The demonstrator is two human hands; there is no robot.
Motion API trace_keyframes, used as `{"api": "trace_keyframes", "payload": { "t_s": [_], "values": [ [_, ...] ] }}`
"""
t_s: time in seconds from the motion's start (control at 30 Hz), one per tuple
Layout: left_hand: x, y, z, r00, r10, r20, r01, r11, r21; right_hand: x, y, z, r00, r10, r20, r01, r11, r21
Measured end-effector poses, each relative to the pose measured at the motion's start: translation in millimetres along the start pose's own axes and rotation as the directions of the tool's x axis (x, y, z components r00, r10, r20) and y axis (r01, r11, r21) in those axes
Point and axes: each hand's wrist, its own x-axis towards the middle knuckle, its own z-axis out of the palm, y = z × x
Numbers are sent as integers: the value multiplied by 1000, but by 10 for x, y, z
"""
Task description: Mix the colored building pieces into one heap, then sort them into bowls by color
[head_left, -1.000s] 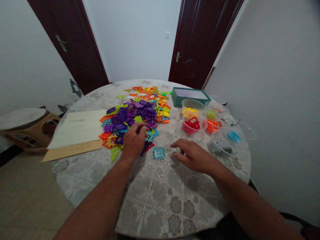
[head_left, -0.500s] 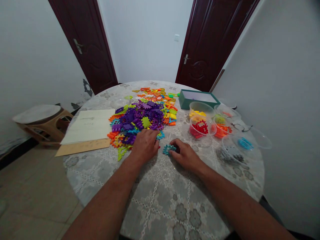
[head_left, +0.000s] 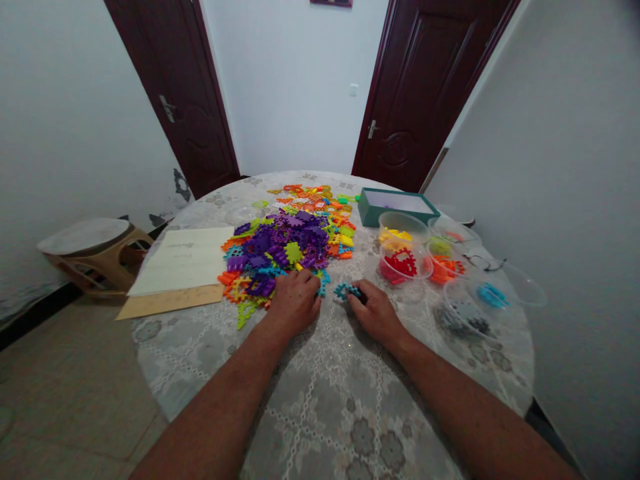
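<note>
My right hand (head_left: 376, 311) pinches teal interlocking plastic pieces (head_left: 344, 291) with notched edges, just above or on the tablecloth; I cannot tell whether they touch it. My left hand (head_left: 298, 303) lies at the near edge of a large pile of interlocking plastic pieces (head_left: 265, 243), mostly purple with lime, orange and blue among them. Its fingers are curled, and whatever they hold is hidden. Blue pieces (head_left: 323, 280) show just beyond its fingertips. A lime square piece (head_left: 293, 252) tops the pile's near side.
Clear plastic tubs on the right hold pieces sorted by colour: yellow (head_left: 397, 237), red (head_left: 401, 264), orange (head_left: 447, 268), blue (head_left: 493, 295) and grey (head_left: 463, 317). A green box (head_left: 370, 213) stands behind them. Paper sheets (head_left: 183, 260) lie left. Glasses (head_left: 486, 262) rest among the tubs.
My right hand has drawn the teal pieces a little to the right, away from my left hand, and they are tilted differently. A small red bit by my left fingertips no longer shows.
</note>
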Motion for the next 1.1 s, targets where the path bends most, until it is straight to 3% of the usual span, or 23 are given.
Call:
{"api": "trace_keyframes", "payload": {
  "t_s": [0.3,0.57,0.67,0.8,0.87,0.9,1.0,1.1],
  "values": [
    [4,44,45,999,1,-53,2,999,53,2,2,0,1000,9,13,-9,1000,-15],
    [16,67,37,989,-48,-138,47,999,-8,-4,17,34,1000,-9,-14,9,1000,-24],
    [23,55,19,980,-63,-190,48,995,-85,3,-6,30,996,-32,-81,32,999,3],
    [10,72,-58,958,-185,-220,106,938,-330,17,-74,16,965,-159,-209,163,987,0],
    [4,115,-103,952,-264,-153,144,831,-538,12,-114,17,937,-228,-266,225,973,-44],
    [4,145,-119,950,-300,-87,172,733,-658,6,-130,23,924,-260,-281,252,965,-67],
    [21,242,-131,923,-343,174,283,301,-911,-12,-145,63,913,-350,-209,332,936,-119],
    [41,310,-102,887,-306,347,351,-43,-935,-17,-129,113,916,-391,-91,372,913,-169]
  ]
}}
